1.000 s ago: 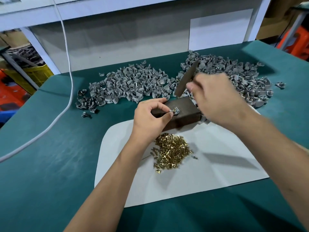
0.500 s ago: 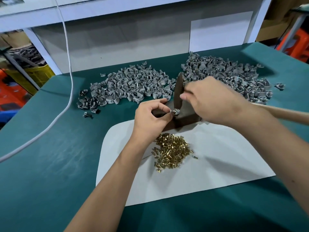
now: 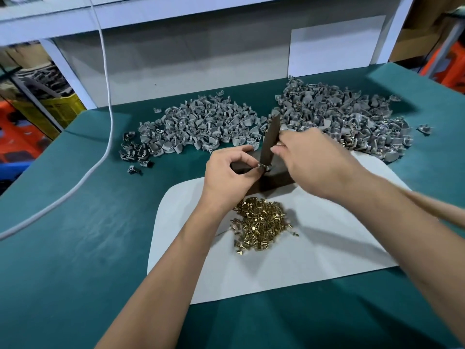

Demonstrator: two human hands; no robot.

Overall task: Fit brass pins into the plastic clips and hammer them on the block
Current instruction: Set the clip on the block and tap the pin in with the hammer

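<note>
Green desk (image 3: 75, 248), white mat (image 3: 314, 260), brass pins (image 3: 261, 222) heaped. My left hand (image 3: 226, 177) pinches a clip (image 3: 263, 167) on the block (image 3: 279, 176); right hand (image 3: 317, 162) grips the hammer (image 3: 270, 139), head touching it. Advice: short, square taps, fingertips clear.

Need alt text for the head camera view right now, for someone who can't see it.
A left hand pinches a small grey plastic clip on a dark metal block while the right hand brings a flat dark metal bar down onto it. Brass pins are heaped on white paper.
</note>
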